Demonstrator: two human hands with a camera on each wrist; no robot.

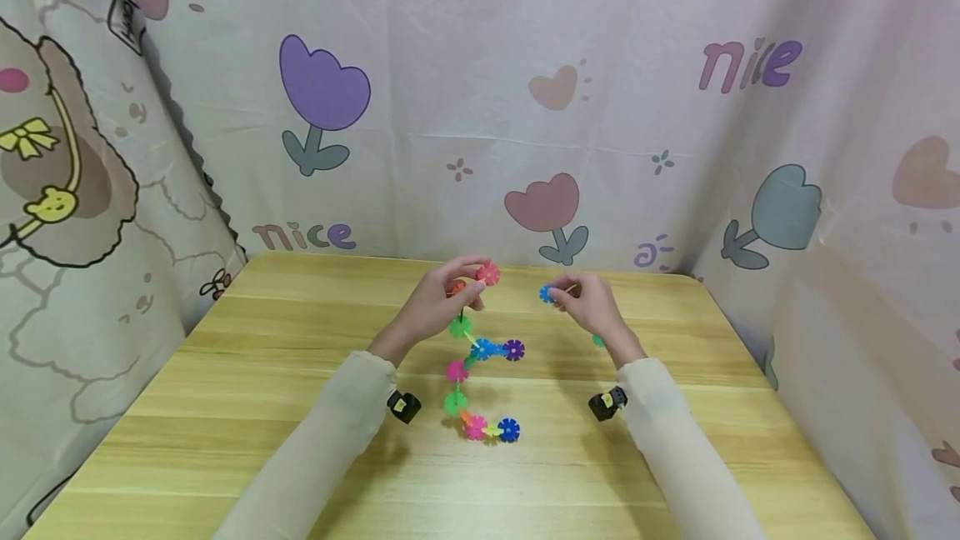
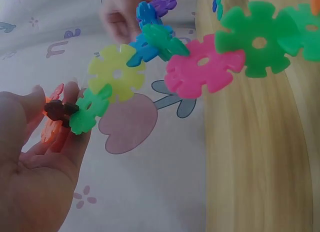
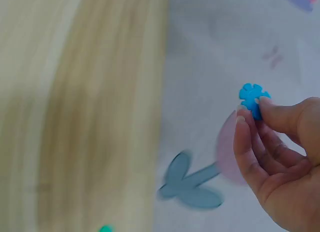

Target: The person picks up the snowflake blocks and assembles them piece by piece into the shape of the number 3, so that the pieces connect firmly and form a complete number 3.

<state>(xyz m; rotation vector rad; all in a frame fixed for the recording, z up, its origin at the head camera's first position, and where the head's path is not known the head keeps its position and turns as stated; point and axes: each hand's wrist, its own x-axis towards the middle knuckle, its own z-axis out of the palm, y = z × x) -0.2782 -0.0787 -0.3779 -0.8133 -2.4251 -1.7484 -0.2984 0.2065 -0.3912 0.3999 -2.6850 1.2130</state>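
Note:
My left hand (image 1: 438, 298) grips the upper end of a chain of interlocking plastic snowflake discs, at a red-pink disc (image 1: 488, 274) and an orange one. In the left wrist view a dark brown disc (image 2: 59, 110) sits between the fingers, joined to a green disc (image 2: 90, 109). From there the chain hangs through yellow, blue, pink and green discs. A side branch ends in a purple disc (image 1: 513, 349), and the lower end in a dark blue disc (image 1: 508, 429). My right hand (image 1: 592, 302) pinches a single blue disc (image 3: 252, 98) between thumb and fingers, apart from the chain.
A loose green disc (image 1: 598, 341) lies on the wooden table (image 1: 300, 423) by my right wrist. A patterned curtain (image 1: 450, 65) stands behind the table's far edge and along both sides. Each wrist wears a small black camera (image 1: 405, 405).

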